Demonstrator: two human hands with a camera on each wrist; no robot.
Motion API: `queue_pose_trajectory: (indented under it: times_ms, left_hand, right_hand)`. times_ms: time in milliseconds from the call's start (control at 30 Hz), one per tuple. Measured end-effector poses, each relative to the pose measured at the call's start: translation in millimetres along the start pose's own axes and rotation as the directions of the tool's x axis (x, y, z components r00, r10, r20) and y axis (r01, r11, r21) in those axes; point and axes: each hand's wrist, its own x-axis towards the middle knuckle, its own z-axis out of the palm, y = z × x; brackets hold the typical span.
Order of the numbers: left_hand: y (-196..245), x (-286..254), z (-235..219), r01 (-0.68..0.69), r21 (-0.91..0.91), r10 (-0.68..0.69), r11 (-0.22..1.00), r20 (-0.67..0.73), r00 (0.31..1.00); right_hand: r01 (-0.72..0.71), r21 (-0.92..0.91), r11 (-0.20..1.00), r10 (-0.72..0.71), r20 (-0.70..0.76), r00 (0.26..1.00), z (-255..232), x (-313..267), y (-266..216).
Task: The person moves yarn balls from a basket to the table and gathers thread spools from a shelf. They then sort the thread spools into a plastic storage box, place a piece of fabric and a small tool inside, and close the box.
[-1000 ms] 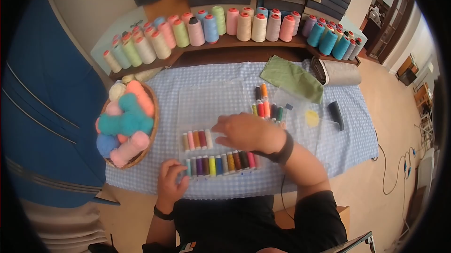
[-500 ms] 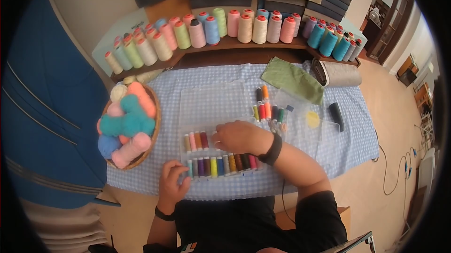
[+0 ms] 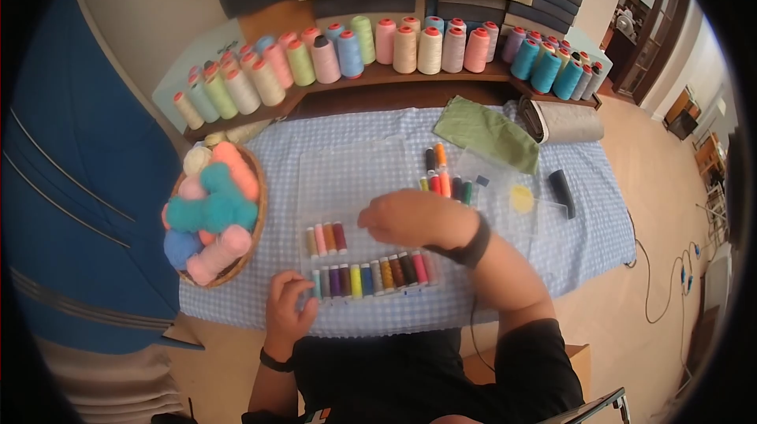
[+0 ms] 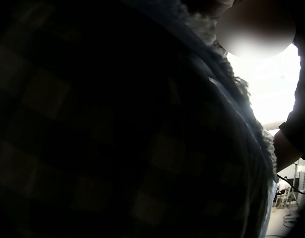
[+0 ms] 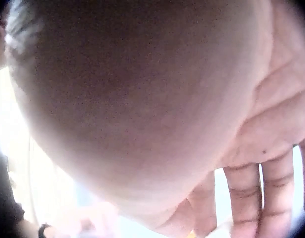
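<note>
A clear plastic case (image 3: pixel 355 168) lies with its lid folded back on the checked tablecloth. In its front row stand several thread spools (image 3: pixel 356 280) of many colours; behind them a shorter row (image 3: pixel 330 238) holds tan, pink, brown and maroon spools. My right hand (image 3: pixel 418 217) hovers palm down above the case, right of the short row. Its thumb and index finger come together around what appears to be a white thread spool, mostly hidden under the hand. My left hand (image 3: pixel 288 304) rests loosely bent at the case's front left corner, near a light blue spool (image 3: pixel 317 284).
More spools (image 3: pixel 443 181) lie behind the right hand, beside a second clear box (image 3: pixel 512 223). A yarn basket (image 3: pixel 256 219) stands left. Green cloth (image 3: pixel 485 132), a fabric roll (image 3: pixel 564 122) and a black cylinder (image 3: pixel 561 193) lie right. Large thread cones (image 3: pixel 430 50) line the back shelf.
The right hand lowered onto the white spool at the right end of the short row, then rose; that spool no longer shows in the row. The left hand stayed at the case corner.
</note>
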Motion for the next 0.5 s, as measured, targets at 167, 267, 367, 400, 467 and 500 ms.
queue_pose_trajectory:
  times_ms: [167,267,367,400,467,500]
  left_hand:
    - [1.5,0.0,-0.8,0.003,-0.001,-0.003,1.0,0.002,1.0]
    - [1.6,0.4,-0.6,0.001,0.009,-0.001,1.0,0.006,1.0]
    - [-0.1,-0.3,0.2,-0.011,0.023,0.011,1.0,0.001,1.0]
    - [0.2,-0.2,0.3,-0.013,0.023,0.013,1.0,-0.001,1.0]
    - [0.9,0.1,0.1,-0.015,0.026,0.015,1.0,-0.006,1.0]
    - [0.8,0.0,0.1,-0.011,0.025,0.012,1.0,-0.006,1.0]
  right_hand:
    - [-0.143,-0.035,0.989,0.117,-0.402,0.908,-65.2,-27.2,11.3]
    - [-0.311,-0.105,0.945,0.23,-0.466,0.855,-66.4,-31.1,64.0]
    - [-0.414,-0.085,0.906,0.342,-0.428,0.836,-55.6,-32.9,115.1]
    - [-0.467,-0.113,0.877,0.383,-0.421,0.822,-53.2,-33.2,118.9]
    - [-0.563,-0.17,0.809,0.461,-0.411,0.786,-48.2,-33.9,126.1]
    - [-0.581,-0.171,0.796,0.483,-0.398,0.78,-47.2,-33.8,127.4]
